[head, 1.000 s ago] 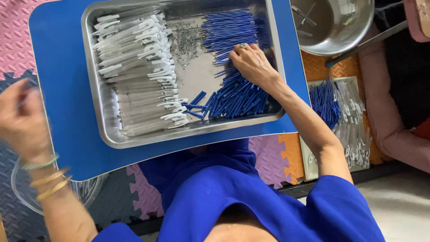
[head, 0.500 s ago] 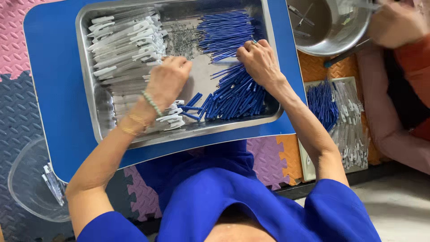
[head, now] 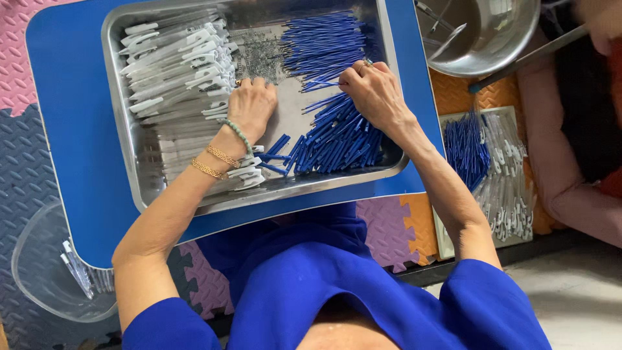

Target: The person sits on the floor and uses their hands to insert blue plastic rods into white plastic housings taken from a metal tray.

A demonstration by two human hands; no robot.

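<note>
Sorting barely begun: right hand [head: 372, 91] pinches blue tubes [head: 337, 133]; left hand [head: 253, 104] rests curled beside white caps [head: 175, 65]; both heaps large in tray [head: 123, 155].

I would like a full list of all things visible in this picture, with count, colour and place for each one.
metal tray: one, silver, on the blue board
blue board: one, blue, under the tray
white caps: a large pile, white, left part of the tray
blue pen barrels: many, blue, right part of the tray
metal bowl: one, silver, top right
second tray of parts: one, with blue and white pieces, right of the board
clear plastic bowl: one, transparent, bottom left, a few white pieces inside
foam floor mats: several, pink, grey, purple, orange
another person's arm: one, far right
left hand: on the tray beside the white caps
right hand: on the blue pen barrels
</note>
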